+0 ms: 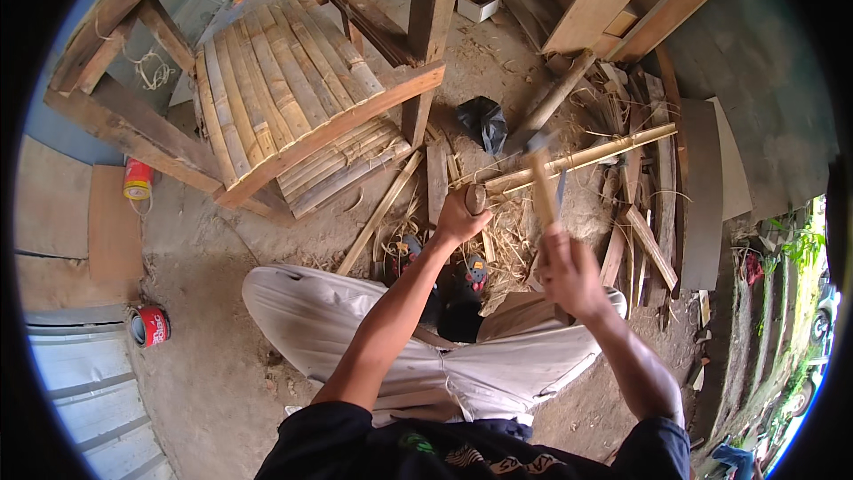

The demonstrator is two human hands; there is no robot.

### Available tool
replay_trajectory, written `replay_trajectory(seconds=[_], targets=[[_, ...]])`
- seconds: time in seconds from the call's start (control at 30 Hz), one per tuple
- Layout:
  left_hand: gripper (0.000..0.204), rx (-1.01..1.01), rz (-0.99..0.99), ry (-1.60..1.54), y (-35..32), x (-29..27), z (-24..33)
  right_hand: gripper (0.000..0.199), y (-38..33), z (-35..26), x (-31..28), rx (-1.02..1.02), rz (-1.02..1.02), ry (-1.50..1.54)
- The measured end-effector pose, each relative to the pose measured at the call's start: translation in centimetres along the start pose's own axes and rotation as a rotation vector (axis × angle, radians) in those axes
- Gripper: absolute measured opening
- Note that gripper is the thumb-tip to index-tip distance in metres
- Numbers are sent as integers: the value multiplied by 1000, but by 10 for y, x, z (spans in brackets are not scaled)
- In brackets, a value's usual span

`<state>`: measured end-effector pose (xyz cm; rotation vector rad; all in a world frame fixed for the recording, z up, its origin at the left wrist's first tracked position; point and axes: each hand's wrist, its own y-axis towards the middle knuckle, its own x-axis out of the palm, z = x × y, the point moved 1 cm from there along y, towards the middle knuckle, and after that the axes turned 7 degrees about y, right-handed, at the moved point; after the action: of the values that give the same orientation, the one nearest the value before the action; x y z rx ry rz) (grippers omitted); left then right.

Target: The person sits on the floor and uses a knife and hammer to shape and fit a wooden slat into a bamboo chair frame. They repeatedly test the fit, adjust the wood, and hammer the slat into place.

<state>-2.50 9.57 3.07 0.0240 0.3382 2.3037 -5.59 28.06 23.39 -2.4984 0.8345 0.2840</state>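
Note:
My right hand (571, 274) is closed round the handle of a hammer (544, 187). The hammer stands raised, its head blurred by motion. My left hand (460, 220) grips a thick wooden handle (477, 198) whose rounded end sticks up out of the fist; what it belongs to is hidden. Just beyond both hands lies a length of split bamboo (613, 148), slanting up to the right. Behind the hammer shows a narrow grey strip (562, 188), perhaps a blade; I cannot tell what it joins.
Wood shavings (506, 267) cover the ground round my feet. At the left stands a wooden frame with bamboo slats (275, 89). Beyond the hammer lie a black plastic bag (482, 123) and a round pole (562, 93). Boards (653, 244) lie right; a red can (149, 326) stands left.

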Motion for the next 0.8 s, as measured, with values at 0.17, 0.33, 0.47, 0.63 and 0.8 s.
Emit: replay_trajectory(seconds=[0.17, 0.33, 0.47, 0.63, 0.8], targets=[[21, -6, -15, 18, -5, 2, -3, 46, -4, -20, -5, -658, 208, 517], [15, -73, -4, -50, -5, 0, 5, 49, 5, 7, 22, 110, 48, -86], [15, -186, -93, 39, -4, -4, 3, 59, -13, -21, -20, -431, 194, 283], [26, -67, -30, 21, -7, -2, -1, 50, 9, -10, 24, -550, 91, -70], [16, -32, -34, 25, -1, -7, -2, 47, 9, 62, 19, -52, 112, 379]])
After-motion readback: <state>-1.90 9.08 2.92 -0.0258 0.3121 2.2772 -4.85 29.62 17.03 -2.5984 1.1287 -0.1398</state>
